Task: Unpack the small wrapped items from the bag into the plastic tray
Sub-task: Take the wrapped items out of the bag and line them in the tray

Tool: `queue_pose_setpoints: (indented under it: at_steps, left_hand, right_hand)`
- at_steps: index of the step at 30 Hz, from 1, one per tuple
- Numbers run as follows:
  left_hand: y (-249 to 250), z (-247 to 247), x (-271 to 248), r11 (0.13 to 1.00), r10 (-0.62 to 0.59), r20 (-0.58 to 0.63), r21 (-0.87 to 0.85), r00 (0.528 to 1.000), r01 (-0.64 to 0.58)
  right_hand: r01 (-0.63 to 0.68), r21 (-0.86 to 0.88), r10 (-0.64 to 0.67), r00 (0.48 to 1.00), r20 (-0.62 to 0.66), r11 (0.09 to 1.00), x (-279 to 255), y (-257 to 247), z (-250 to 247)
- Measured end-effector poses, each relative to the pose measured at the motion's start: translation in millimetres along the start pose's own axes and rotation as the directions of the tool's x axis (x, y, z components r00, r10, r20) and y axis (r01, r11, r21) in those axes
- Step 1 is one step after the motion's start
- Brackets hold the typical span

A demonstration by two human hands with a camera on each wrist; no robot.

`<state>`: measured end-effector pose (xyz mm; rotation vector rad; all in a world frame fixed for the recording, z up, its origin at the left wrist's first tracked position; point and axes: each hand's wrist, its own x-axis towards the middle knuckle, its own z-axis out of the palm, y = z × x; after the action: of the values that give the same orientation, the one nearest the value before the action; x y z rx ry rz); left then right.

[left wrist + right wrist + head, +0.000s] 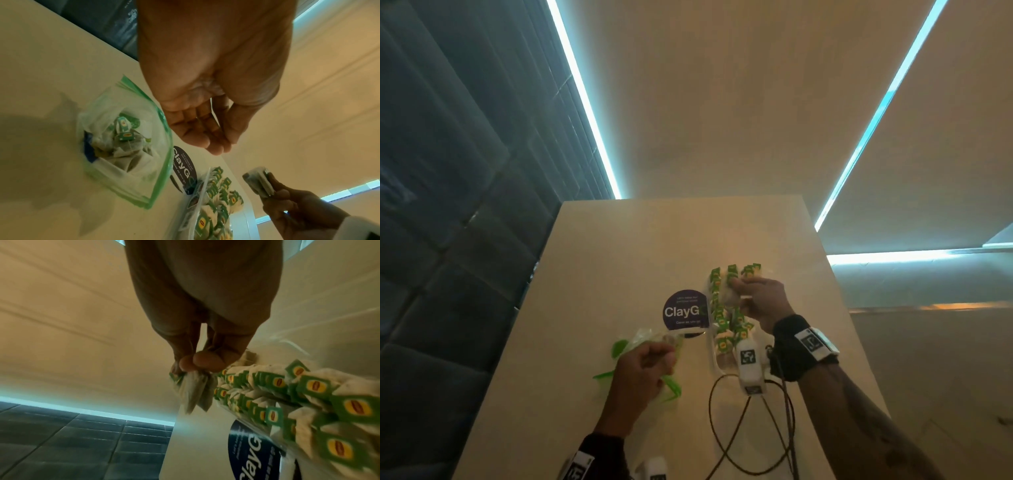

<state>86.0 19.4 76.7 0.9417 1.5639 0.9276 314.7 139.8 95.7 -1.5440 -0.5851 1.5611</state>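
Note:
A clear zip bag (645, 339) with a green rim lies open on the table, with several tea bags (125, 142) still inside. My left hand (664, 356) hovers right over the zip bag (144, 181); in the left wrist view the left hand (218, 138) has loosely curled fingers with nothing between them. To the right stands a clear plastic tray (710, 356) with rows of green-tagged tea bags (722, 329). My right hand (738, 286) pinches a couple of tea bags (195, 391) over the tray's far end, beside the rows of tea bags (277, 386).
A round dark ClayG sticker (683, 311) lies on the table between bag and tray. A white tagged device (748, 363) and looping black cables (750, 428) sit at the tray's near end. The table's left edge (517, 329) drops to dark floor tiles.

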Motion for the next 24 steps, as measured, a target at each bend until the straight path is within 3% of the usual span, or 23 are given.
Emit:
queue_pose_setpoints:
  at_steps: [3,6,8,9,11,14,16,20,24]
  left_hand:
    - [4,6,11,0.999,0.039,0.009,0.033,0.999,-0.039]
    - [10,11,20,0.993,0.072,0.022,0.09,0.997,-0.073]
    - [15,9,29,0.986,0.097,0.02,0.131,0.995,-0.099]
    - [19,4,35,0.983,0.112,0.011,0.145,0.994,-0.113]
    - [32,-11,49,0.98,0.143,-0.035,0.147,0.989,-0.136]
    - [51,-36,62,0.976,0.21,-0.147,0.099,0.967,-0.197]
    - [58,-48,66,0.972,0.236,-0.2,0.064,0.951,-0.227]
    - [52,-62,64,0.973,0.232,-0.232,0.054,0.945,-0.226]
    - [44,-78,53,0.979,0.199,-0.241,0.085,0.95,-0.183]
  right_hand:
    - [-0.193,0.079,0.176,0.967,0.186,0.978,2,6,-2]
    - [-0.333,0.06,0.28,0.867,0.412,0.941,-3,8,-3]
    - [-0.341,0.004,0.291,0.809,0.51,0.94,-16,12,-2]
    - [-0.317,-0.032,0.285,0.8,0.528,0.948,-24,16,-1]
    - [-0.225,-0.088,0.238,0.833,0.499,0.97,-43,25,-1]
    - [0.017,-0.18,0.06,0.907,0.416,0.984,-70,44,-11]
    - [0.151,-0.292,-0.015,0.906,0.422,0.945,-85,56,-21]
    - [0.175,-0.439,0.066,0.874,0.481,0.881,-98,76,-45]
    - [0.215,-0.541,0.057,0.896,0.441,0.813,-93,85,-71]
